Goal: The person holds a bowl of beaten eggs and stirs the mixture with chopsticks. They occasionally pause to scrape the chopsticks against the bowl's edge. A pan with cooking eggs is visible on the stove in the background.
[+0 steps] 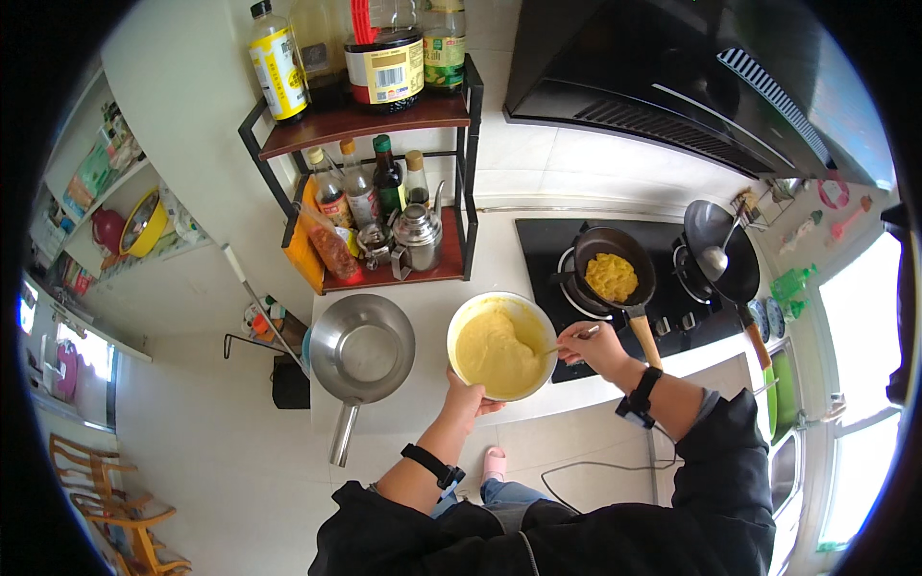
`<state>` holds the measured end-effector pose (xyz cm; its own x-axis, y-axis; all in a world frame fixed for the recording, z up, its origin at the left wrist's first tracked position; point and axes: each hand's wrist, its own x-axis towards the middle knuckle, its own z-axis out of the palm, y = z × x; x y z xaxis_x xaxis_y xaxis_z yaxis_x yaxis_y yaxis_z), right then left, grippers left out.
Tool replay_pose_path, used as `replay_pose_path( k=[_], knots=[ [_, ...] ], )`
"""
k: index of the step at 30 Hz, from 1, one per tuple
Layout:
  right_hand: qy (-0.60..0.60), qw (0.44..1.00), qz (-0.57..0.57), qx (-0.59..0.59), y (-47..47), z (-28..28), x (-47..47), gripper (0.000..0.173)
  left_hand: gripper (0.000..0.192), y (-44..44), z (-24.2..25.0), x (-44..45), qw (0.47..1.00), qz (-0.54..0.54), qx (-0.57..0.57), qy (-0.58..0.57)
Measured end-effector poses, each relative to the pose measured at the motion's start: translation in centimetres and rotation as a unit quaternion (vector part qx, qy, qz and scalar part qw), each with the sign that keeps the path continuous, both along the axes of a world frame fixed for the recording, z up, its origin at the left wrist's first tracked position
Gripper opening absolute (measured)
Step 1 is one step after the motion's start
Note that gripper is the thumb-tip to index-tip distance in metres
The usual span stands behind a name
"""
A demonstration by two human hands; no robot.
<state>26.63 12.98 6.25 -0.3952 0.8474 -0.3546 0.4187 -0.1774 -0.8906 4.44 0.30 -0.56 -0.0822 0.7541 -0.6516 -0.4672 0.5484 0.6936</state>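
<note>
A white bowl (502, 397) of thick yellow batter (500, 353) is at the front of the counter. My left hand (467, 399) grips its near left rim from below. In my right hand (592, 348) is a metal utensil (587, 333), whose lower end reaches over the bowl's right rim into the batter; its tip is hidden. Behind my right hand, a small frying pan (639, 252) with a wooden handle sits on the left burner, with a yellow, egg-like piece of food (611, 277) in it.
A steel pan (362, 348) lies left of the bowl, its handle past the counter edge. A dark wok (735, 273) with a ladle (714, 261) rests on the right burner of the black hob (547, 245). A bottle rack (364, 129) stands behind; a range hood (677, 86) overhangs.
</note>
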Motion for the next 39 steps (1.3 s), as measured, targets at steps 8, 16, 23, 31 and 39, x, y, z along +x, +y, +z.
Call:
replay_pose_path(
  k=[8,16,23,31,39],
  knots=[
    [0.237,0.917,-0.255,-0.196,-2.6,-2.9,-1.6,0.013,0.078,-0.3,0.0,0.9,0.999,-0.002,0.004,0.031],
    [0.098,0.911,0.129,0.379,-3.4,0.3,-1.6,0.016,0.075,-0.4,-1.1,-0.1,1.000,0.002,0.003,-0.012],
    [-0.065,0.711,0.409,0.568,0.6,-0.4,-2.5,0.033,0.073,-0.4,-0.9,-0.3,1.000,-0.001,0.013,-0.011],
    [-0.019,0.967,0.163,0.194,-1.0,0.2,1.3,0.010,0.075,-0.4,-0.7,0.1,1.000,0.012,0.012,0.004],
    [0.153,0.984,0.041,0.088,-3.9,-1.6,-1.3,0.008,0.068,-0.7,-1.5,0.0,1.000,0.017,0.014,-0.005]
  ],
)
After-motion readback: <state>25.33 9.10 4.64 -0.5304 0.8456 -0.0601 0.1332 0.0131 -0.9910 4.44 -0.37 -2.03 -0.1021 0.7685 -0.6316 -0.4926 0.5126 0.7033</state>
